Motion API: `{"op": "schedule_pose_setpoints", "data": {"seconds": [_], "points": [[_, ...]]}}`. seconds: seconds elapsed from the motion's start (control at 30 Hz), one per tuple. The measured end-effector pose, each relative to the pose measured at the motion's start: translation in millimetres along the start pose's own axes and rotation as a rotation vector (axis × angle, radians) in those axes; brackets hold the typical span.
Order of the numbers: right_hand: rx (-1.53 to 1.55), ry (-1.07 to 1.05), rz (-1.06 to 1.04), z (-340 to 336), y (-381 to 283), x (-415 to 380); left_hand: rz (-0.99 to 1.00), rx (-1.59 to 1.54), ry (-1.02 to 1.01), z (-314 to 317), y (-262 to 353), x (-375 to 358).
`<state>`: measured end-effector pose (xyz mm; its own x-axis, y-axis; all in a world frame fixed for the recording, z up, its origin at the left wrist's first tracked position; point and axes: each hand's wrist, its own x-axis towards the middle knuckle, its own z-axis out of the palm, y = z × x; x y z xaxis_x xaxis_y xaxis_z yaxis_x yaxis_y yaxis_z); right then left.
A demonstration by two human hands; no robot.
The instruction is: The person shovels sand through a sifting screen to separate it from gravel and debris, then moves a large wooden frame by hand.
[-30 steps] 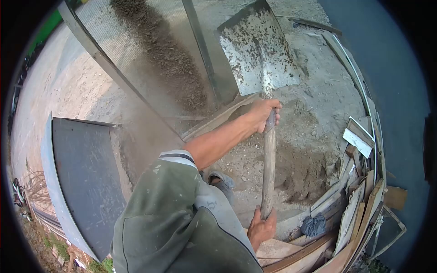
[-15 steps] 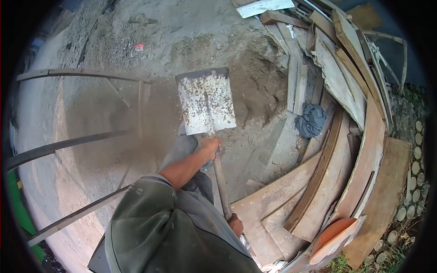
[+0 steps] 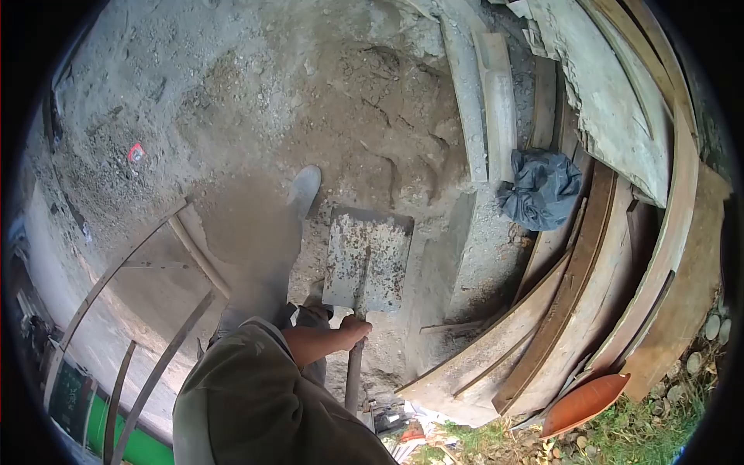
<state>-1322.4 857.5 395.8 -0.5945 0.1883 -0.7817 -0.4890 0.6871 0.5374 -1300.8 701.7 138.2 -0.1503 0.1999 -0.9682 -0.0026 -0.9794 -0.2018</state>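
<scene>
The left hand (image 3: pixel 354 330) is clenched round the wooden handle (image 3: pixel 353 372) of the shovel (image 3: pixel 368 260), just below its blade, at 6 o'clock from the blade's middle. The right hand is out of sight, so I cannot tell how its fingers stand. The blade is pale, speckled with brown and dark along its far edge, and lies over the sandy ground (image 3: pixel 341 108); whether it touches the ground I cannot tell. Taken from the blade, a grey shoe (image 3: pixel 306 186) is near at 11 o'clock, rough dug sand spreads at 12, and a dark plastic bag (image 3: pixel 540 190) sits at 2 beside boards (image 3: pixel 558 310). An orange piece (image 3: pixel 585 405) lies at 4, a wooden frame (image 3: pixel 167 372) stands at 8, and a small red scrap (image 3: pixel 136 152) lies at 10
</scene>
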Motion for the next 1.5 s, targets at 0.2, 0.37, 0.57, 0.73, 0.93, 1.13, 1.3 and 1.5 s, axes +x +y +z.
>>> {"op": "schedule_pose_setpoints", "data": {"seconds": [0.2,0.37,0.57,0.73,0.93,1.13,1.3,1.5], "points": [[0.311,0.317,-0.282,-133,-242,73,0.308,0.034,-0.112,13,318,120],[0.402,0.369,-0.241,-100,-282,79,0.458,0.036,-0.046,-5,348,110],[0.388,0.321,-0.229,-35,-215,55,0.455,-0.011,0.045,-36,261,76],[0.339,0.331,-0.265,3,-85,38,0.423,-0.129,0.037,-42,139,20],[0.104,0.389,-0.275,-4,86,53,0.377,-0.351,0.016,6,2,-48],[-0.09,0.94,-0.504,-73,223,57,0.373,-0.812,-0.416,94,-86,-86],[-0.462,1.286,-0.718,-102,236,66,0.452,-1.074,-0.484,76,-128,-92],[-0.696,1.454,-1.206,-28,160,34,0.793,-1.492,-0.536,-97,-205,-71]]}}
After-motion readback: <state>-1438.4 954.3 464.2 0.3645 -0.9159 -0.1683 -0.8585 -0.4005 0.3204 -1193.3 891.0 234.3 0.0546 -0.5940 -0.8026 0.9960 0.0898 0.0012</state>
